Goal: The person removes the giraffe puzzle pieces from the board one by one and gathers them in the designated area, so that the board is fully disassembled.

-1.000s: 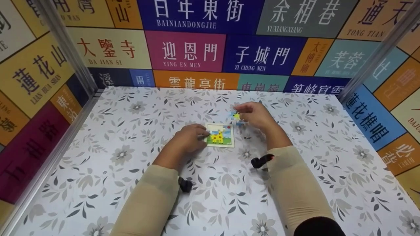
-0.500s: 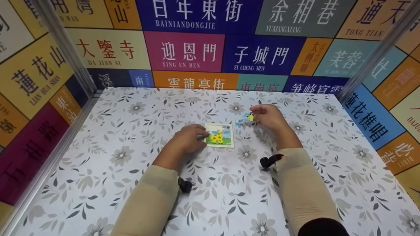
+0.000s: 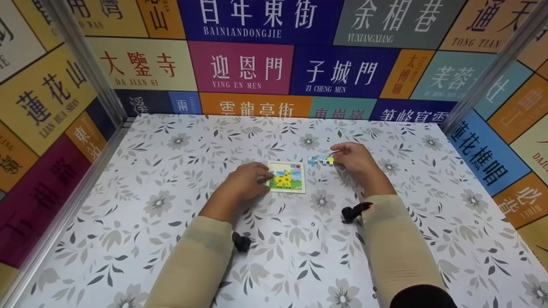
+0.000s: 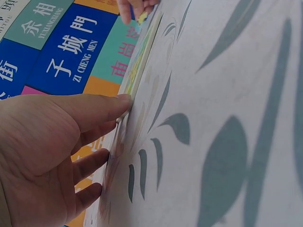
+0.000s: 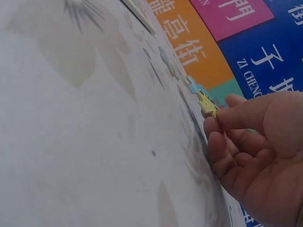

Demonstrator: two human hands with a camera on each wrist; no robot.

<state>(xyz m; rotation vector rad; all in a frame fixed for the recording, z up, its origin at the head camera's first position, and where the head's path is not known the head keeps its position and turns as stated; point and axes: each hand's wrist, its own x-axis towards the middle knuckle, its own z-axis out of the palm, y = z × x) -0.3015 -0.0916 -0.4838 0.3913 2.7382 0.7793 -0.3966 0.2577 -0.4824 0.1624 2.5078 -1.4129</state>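
In the head view, my left hand (image 3: 249,181) is at the left edge of a white-framed jigsaw puzzle (image 3: 303,184) with a spotted giraffe picture. The left wrist view has its thumb (image 4: 113,106) touching the frame's edge, the other fingers loosely bent beside it. Farther right, my right hand (image 3: 355,159) pinches a small yellow jigsaw piece (image 5: 208,105) between thumb and forefinger, low over the table. Blue jigsaw pieces (image 3: 314,161) lie just left of it, near the frame's upper right corner. A pale gap shows in the puzzle above the giraffe's body.
The tabletop (image 3: 274,261) has a white cover printed with grey leaves and flowers. Panels of coloured signs (image 3: 242,66) stand along its back and sides, with clear posts (image 3: 483,75) at the corners. Each wrist wears a small black camera (image 3: 353,212).
My right hand has moved right, away from the puzzle, then slightly nearer and lower, with the yellow jigsaw piece in its fingers. The left hand and the frame stay put.
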